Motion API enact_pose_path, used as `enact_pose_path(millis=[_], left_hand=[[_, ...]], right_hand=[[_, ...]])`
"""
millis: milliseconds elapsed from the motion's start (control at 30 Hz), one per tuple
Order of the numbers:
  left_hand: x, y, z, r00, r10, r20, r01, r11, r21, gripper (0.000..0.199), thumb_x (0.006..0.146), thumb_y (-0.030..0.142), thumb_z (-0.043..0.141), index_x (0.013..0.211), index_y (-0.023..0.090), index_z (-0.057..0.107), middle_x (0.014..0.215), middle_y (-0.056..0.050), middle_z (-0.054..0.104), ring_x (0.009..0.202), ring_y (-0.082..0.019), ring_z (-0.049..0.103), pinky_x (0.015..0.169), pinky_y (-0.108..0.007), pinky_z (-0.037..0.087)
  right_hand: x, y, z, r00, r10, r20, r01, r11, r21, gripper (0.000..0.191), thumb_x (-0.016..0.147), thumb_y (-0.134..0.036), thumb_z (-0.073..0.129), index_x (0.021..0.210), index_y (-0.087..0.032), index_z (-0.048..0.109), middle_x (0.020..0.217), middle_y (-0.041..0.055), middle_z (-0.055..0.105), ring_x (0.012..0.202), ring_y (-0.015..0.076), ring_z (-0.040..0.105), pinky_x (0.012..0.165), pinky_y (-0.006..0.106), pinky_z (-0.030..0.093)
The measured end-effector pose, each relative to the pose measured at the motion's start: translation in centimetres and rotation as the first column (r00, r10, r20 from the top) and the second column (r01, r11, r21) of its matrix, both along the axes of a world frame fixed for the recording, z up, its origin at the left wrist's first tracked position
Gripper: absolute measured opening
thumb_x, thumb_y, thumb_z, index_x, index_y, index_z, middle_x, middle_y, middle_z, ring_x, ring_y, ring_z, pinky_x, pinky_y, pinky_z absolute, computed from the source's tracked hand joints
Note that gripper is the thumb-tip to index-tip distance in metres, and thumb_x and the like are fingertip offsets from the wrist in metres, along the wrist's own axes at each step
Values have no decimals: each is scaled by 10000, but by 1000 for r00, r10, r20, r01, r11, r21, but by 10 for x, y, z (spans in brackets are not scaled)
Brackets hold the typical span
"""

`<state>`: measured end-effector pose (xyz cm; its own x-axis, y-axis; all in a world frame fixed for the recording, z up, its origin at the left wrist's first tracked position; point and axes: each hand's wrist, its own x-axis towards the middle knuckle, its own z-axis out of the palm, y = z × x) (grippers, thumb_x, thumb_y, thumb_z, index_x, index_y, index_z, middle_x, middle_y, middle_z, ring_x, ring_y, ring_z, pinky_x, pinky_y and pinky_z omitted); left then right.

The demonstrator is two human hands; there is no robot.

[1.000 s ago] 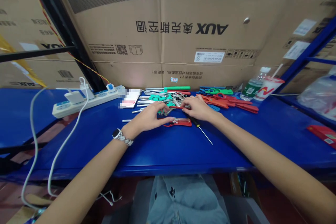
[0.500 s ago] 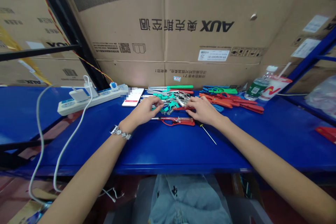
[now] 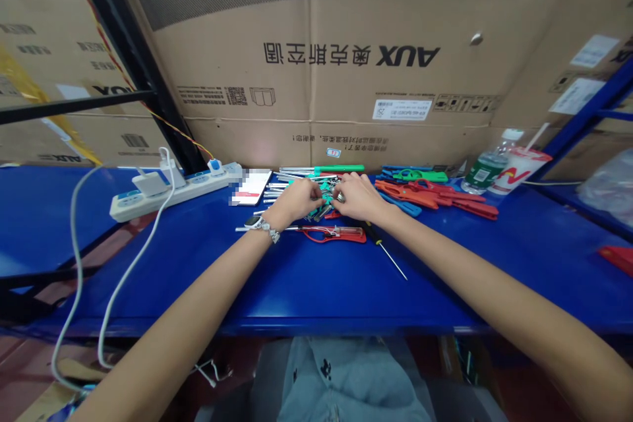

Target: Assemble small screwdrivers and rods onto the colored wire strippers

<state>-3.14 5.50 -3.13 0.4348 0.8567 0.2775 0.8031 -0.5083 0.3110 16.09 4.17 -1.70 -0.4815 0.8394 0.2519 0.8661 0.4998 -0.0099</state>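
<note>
My left hand [image 3: 299,199] is at the left side of a heap of small teal and metal lighter parts [image 3: 327,190], its fingers curled together. My right hand [image 3: 357,196] reaches into the same heap from the right, thumb and fingers pinched. Whatever either hand grips is too small or hidden to make out. Just in front of them lies a long-nosed red lighter [image 3: 341,234], its handle showing a clear tank inside. Below my right wrist rests a screwdriver [image 3: 390,258] with a black and yellow handle, pointing toward the front edge.
Red, orange, green and blue handle shells [image 3: 435,198] are piled to the right. Behind them stand a water bottle [image 3: 487,168] and a paper cup [image 3: 519,171] with a straw. A phone [image 3: 252,187] and a power strip [image 3: 175,191] with cables lie left. Cardboard [image 3: 316,79] walls the back.
My left hand has moved right, over the heap. My right hand has shifted left and slightly away from me, leaving a red piece lying beneath it. The hands are now closer together.
</note>
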Motion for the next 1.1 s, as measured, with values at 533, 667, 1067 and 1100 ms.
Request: enact_pose_path(millis=[533,667,1067,1100], left_hand=[[-5,-40,8,906,-352,235,257,899,356,436,903,267,700,1311,248,549,1264,-94,551,1188,-248,570,1027,-426,498],[1,-50,13,925,-376,56,317,843,434,329,924,251,675,1242,248,591,1243,-102,555,1165,-269,563,983,-455,516],[4,-62,3,794,-283,538,200,957,208,209,978,372,602,960,207,729,894,-52,713,812,-177,659,781,-359,568],[3,-60,3,757,-234,610,199,972,126,228,969,398,608,936,206,728,847,-44,722,766,-168,664,748,-348,575]], right_hand=[[17,-10,-6,648,9,-762,-211,963,-168,126,791,-291,716,824,-172,694,836,44,687,748,172,594,744,344,472],[17,-23,-12,473,-31,-880,-425,868,-258,242,779,-409,721,821,-176,675,803,21,681,739,161,598,759,339,477],[9,-35,-13,435,47,-899,-503,841,-199,349,886,-534,610,761,-211,568,783,15,649,779,171,633,784,347,522],[9,-36,-13,438,55,-897,-496,847,-191,329,884,-522,619,786,-211,579,799,18,656,782,170,636,781,345,523]])
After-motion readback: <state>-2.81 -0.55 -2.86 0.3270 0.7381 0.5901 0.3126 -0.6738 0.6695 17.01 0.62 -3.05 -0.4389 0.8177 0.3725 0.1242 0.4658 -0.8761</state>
